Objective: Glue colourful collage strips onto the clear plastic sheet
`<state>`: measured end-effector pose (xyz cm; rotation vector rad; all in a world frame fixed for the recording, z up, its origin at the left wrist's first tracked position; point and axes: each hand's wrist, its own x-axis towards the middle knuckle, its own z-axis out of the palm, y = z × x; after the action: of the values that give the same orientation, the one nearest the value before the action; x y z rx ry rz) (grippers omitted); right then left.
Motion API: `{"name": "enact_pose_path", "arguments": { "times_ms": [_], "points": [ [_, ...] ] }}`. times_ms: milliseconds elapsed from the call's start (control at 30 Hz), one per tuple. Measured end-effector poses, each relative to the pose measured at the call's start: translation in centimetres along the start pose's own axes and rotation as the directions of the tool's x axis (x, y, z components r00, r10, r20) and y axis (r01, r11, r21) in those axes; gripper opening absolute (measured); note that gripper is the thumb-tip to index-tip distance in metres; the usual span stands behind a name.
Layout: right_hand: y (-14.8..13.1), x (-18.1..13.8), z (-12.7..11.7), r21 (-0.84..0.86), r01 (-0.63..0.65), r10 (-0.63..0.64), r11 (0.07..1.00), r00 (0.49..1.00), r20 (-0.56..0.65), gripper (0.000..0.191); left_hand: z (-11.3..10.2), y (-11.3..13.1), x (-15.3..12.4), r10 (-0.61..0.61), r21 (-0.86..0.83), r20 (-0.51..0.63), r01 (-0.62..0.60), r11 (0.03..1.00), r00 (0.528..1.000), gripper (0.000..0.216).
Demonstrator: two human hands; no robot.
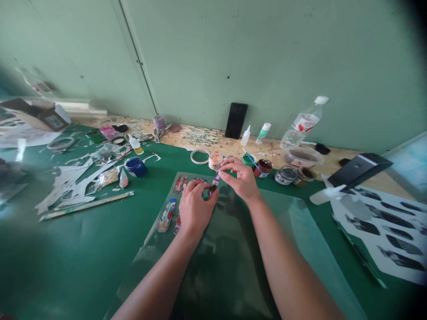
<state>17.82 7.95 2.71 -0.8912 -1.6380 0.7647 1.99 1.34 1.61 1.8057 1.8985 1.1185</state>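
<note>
A small, narrow, colourfully patterned strip is held over a clear sheet. My left hand pinches its lower end between thumb and fingers. At the upper end, my right hand closes thumb and forefinger on the strip; the fingertips partly cover it. Similar patterned strips lie on the sheet beside my left hand: one strip in full view, another strip above it, and others partly hidden behind the hand. Just beyond my fingers stands an open jar of peach-coloured paint.
Paint jars, including a dark red jar with a blue brush, line the back right. A blue jar and paper scraps lie left. A phone and plastic bottle stand near the wall. Printed paper lies right.
</note>
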Motion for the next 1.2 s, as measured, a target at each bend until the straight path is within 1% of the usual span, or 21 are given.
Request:
{"name": "enact_pose_path", "arguments": {
  "times_ms": [400,500,667,767,833,1033,1200],
  "points": [
    [-0.5,0.0,0.1,-0.049,0.03,-0.027,0.998,0.998,0.059,0.007,0.1,-0.1,-0.1,0.003,0.03,0.014,-0.003,1.0,1.0,0.02],
    [-0.3,0.1,0.1,-0.063,0.005,-0.002,0.998,0.999,0.049,0.009,0.1,0.0,-0.1,0.007,0.03,0.012,-0.007,1.0,1.0,0.019],
    [0.1,0.1,0.3,-0.021,-0.04,0.041,0.999,0.998,0.045,0.011,0.1,-0.2,-0.2,0.015,0.026,0.006,-0.015,1.0,1.0,0.02],
    [0.4,0.1,0.5,-0.04,-0.061,0.063,0.997,0.997,0.049,0.012,0.2,-0.4,-0.4,0.011,0.058,0.004,-0.011,0.998,1.0,0.021],
    [0.8,0.2,0.7,-0.053,-0.09,0.092,0.995,0.995,0.038,0.013,0.2,-0.5,-0.5,0.011,0.091,0.004,-0.011,0.996,1.0,0.023],
    [2.0,0.1,1.3,-0.004,-0.257,0.258,0.966,0.966,0.006,0.018,0.3,-0.4,-0.6,0.0,0.138,0.028,-0.004,0.99,1.0,0.025],
    [2.7,0.1,1.7,-0.021,-0.314,0.313,0.949,0.95,-0.013,0.017,0.5,0.0,-0.5,-0.032,0.187,0.048,0.022,0.982,0.998,0.026]
  ]
}}
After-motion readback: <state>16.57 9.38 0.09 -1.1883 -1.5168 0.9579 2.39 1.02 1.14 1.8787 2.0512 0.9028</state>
